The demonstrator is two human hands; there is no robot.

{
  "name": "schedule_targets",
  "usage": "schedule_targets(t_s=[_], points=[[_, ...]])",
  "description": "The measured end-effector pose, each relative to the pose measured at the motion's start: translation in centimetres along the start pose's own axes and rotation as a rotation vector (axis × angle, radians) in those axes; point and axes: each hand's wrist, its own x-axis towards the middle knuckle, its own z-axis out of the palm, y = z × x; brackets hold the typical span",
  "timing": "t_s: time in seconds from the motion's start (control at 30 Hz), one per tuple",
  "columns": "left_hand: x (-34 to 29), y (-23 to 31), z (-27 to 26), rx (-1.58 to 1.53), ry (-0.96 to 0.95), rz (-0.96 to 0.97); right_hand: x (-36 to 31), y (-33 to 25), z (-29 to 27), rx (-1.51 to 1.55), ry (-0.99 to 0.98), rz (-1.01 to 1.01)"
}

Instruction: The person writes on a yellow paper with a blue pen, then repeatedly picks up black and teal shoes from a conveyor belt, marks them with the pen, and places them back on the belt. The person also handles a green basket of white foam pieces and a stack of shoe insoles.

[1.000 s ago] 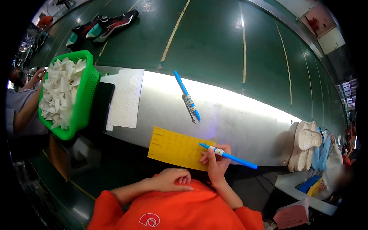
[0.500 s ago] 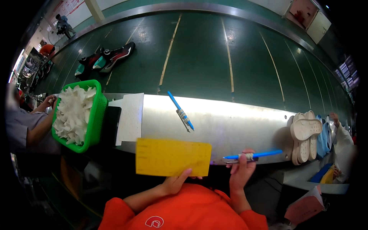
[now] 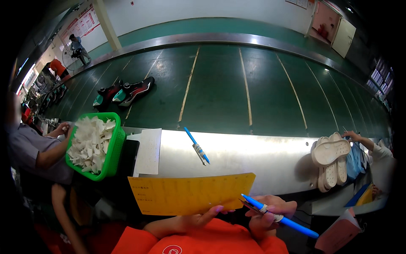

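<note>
My left hand point(image 3: 206, 216) grips a yellow card point(image 3: 186, 194) by its lower edge, thumb on its face; the card has a ruled table and some writing. Beside the card's right end, my right hand point(image 3: 272, 208) is closed around a blue pen point(image 3: 298, 227) bound with pale tape to a thin metal piece whose kind I cannot make out. The pen's tip points left, close to the card; I cannot tell whether it touches. A second blue pen point(image 3: 191, 137), taped the same way, lies on the metal ledge point(image 3: 253, 156) beyond the card.
On the left stands a green basket point(image 3: 119, 144) of white scraps, next to white paper point(image 3: 149, 152). Dark shoes point(image 3: 135, 91) sit on the green conveyor belt point(image 3: 215, 93). Pale soles point(image 3: 332, 154) stand at right. Co-workers' arms point(image 3: 53, 158) reach in from both sides.
My right hand has brought the pen left to the card, its tip now near the card's right end. The card has tilted, and the whole view has shifted upward.
</note>
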Motion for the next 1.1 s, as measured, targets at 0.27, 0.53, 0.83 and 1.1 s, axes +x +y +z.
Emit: schedule_targets(t_s=[0.27, 0.53, 0.83, 1.1], points=[[-0.8, -0.2, -0.3, 0.226, -0.075, -0.095, 0.1, -0.3, 0.7, -0.401, 0.0, -0.018], [0.1, 0.6, 0.3, 0.219, -0.041, -0.045, -1.1, 0.0, 1.1, -0.557, 0.177, -0.007], [-1.6, -0.6, 0.1, 0.381, -0.039, -0.213, -0.5, -0.4, 0.9, -0.595, 0.063, 0.037], [0.4, -0.9, 0.4, 0.179, -0.066, -0.059, -0.9, 0.9, 0.1, -0.481, 0.125, 0.039]])
